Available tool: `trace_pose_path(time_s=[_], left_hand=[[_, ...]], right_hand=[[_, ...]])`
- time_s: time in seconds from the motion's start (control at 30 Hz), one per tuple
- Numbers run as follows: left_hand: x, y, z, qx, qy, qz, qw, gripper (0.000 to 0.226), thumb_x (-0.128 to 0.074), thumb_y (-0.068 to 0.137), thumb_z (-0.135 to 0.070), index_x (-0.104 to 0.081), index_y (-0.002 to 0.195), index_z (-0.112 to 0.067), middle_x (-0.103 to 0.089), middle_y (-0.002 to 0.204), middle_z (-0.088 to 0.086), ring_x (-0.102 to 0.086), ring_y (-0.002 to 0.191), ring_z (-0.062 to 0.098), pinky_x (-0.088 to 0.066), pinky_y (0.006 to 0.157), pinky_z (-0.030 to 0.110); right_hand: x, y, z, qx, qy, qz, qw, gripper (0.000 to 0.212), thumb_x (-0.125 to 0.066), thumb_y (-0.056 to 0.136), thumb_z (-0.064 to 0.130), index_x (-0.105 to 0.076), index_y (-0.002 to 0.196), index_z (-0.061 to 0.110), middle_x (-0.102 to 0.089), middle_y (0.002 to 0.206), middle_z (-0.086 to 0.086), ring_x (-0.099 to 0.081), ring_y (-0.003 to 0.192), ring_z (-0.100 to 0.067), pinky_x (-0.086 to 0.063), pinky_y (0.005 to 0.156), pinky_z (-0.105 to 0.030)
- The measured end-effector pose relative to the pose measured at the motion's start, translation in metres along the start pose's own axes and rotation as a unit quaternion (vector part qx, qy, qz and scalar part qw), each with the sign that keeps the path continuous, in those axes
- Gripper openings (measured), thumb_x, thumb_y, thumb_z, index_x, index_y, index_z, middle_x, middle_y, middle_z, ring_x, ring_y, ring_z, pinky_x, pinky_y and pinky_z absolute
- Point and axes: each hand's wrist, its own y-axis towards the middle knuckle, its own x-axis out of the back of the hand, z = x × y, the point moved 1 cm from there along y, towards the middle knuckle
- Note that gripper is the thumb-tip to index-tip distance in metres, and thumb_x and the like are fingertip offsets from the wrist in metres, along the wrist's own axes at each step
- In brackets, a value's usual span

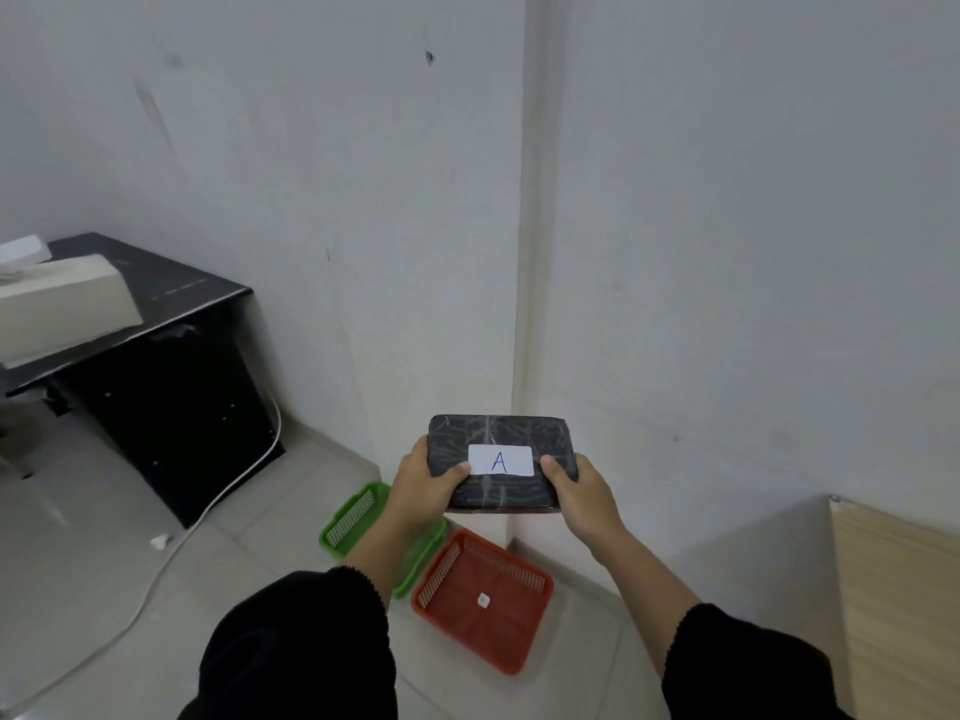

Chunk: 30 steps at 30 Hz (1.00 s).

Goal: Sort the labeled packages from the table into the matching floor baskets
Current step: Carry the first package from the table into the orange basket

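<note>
While gripped, package (501, 459) between both hands

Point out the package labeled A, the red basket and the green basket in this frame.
Package labeled A (500, 459): head view, on its white label.
Red basket (470, 634): head view, on its mesh floor left of the small white tag.
Green basket (347, 522): head view, on its left wall; an arm covers its middle.

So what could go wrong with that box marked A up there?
The black package is held in the air by the left hand and right hand at its ends only, so it might slip. The red basket's small tag is unreadable and the green basket is partly hidden, so A might land in the wrong one.
</note>
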Motion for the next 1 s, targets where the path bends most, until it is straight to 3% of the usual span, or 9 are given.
trace_pose_path(time_s=[0.1, 0.17, 0.37, 0.5, 0.63, 0.8, 0.9, 1.0], left_hand=[[0.011, 0.037, 0.003, 0.006, -0.02, 0.021, 1.0, 0.064, -0.065, 0.083, -0.019, -0.029, 0.136, -0.012, -0.055, 0.117, 0.004, -0.056, 0.103, 0.023, -0.048, 0.096, 0.04], [0.015, 0.063, 0.006, 0.006, -0.02, 0.039, 0.999, 0.071, -0.065, 0.084, -0.021, -0.02, 0.138, -0.012, -0.051, 0.108, 0.002, -0.055, 0.098, 0.021, -0.047, 0.086, 0.033], [0.028, 0.143, 0.022, -0.008, 0.001, 0.114, 0.993, 0.063, -0.064, 0.084, -0.021, -0.025, 0.133, -0.011, -0.051, 0.099, -0.001, -0.056, 0.092, 0.019, -0.045, 0.072, 0.023], [0.036, 0.193, 0.032, -0.008, 0.0, 0.172, 0.985, 0.059, -0.063, 0.085, -0.021, -0.027, 0.132, -0.014, -0.05, 0.091, -0.01, -0.055, 0.082, 0.006, -0.045, 0.062, 0.015], [0.038, 0.232, 0.052, 0.002, -0.008, 0.212, 0.977, 0.053, -0.059, 0.087, -0.022, -0.031, 0.132, -0.019, -0.051, 0.101, -0.003, -0.056, 0.085, 0.008, -0.045, 0.062, 0.016], [0.023, 0.263, 0.09, 0.032, -0.017, 0.242, 0.97, 0.049, -0.058, 0.088, -0.017, -0.035, 0.131, -0.021, -0.052, 0.118, 0.008, -0.057, 0.102, 0.023, -0.05, 0.073, 0.024], [0.01, 0.28, 0.118, 0.055, -0.014, 0.245, 0.968, 0.049, -0.057, 0.087, -0.014, -0.036, 0.131, -0.021, -0.053, 0.125, 0.013, -0.057, 0.107, 0.027, -0.051, 0.089, 0.039], [-0.006, 0.298, 0.155, 0.067, -0.013, 0.256, 0.964, 0.05, -0.056, 0.088, -0.012, -0.036, 0.132, -0.022, -0.052, 0.127, 0.013, -0.057, 0.107, 0.027, -0.052, 0.089, 0.04]], right_hand=[[-0.017, 0.024, 0.008, -0.013, -0.008, -0.017, 1.0, 0.026, -0.049, 0.09, 0.044, -0.052, 0.104, 0.023, -0.058, 0.095, 0.006, -0.055, 0.088, -0.014, -0.04, 0.068, -0.024], [-0.027, 0.04, 0.01, -0.024, -0.003, -0.038, 0.999, 0.031, -0.048, 0.09, 0.045, -0.054, 0.108, 0.021, -0.058, 0.097, 0.005, -0.055, 0.089, -0.015, -0.04, 0.07, -0.025], [-0.064, 0.08, 0.009, -0.072, 0.017, -0.1, 0.992, 0.036, -0.048, 0.091, 0.045, -0.053, 0.114, 0.017, -0.058, 0.1, 0.003, -0.055, 0.092, -0.016, -0.04, 0.073, -0.027], [-0.09, 0.105, 0.011, -0.105, 0.043, -0.146, 0.983, 0.035, -0.049, 0.091, 0.043, -0.053, 0.114, 0.017, -0.059, 0.102, 0.002, -0.056, 0.093, -0.017, -0.042, 0.077, -0.028], [-0.112, 0.125, 0.001, -0.136, 0.067, -0.176, 0.973, 0.035, -0.05, 0.091, 0.042, -0.053, 0.115, 0.017, -0.061, 0.105, 0.0, -0.058, 0.094, -0.018, -0.044, 0.077, -0.03], [-0.127, 0.143, -0.03, -0.182, 0.099, -0.19, 0.96, 0.041, -0.056, 0.089, 0.039, -0.054, 0.121, 0.014, -0.063, 0.116, -0.006, -0.06, 0.107, -0.025, -0.048, 0.097, -0.045], [-0.134, 0.159, -0.055, -0.2, 0.101, -0.186, 0.957, 0.041, -0.058, 0.088, 0.036, -0.055, 0.121, 0.012, -0.064, 0.116, -0.007, -0.061, 0.106, -0.024, -0.049, 0.097, -0.043], [-0.145, 0.179, -0.09, -0.211, 0.106, -0.187, 0.953, 0.038, -0.059, 0.088, 0.033, -0.057, 0.118, 0.011, -0.065, 0.114, -0.009, -0.062, 0.103, -0.023, -0.051, 0.094, -0.041]])
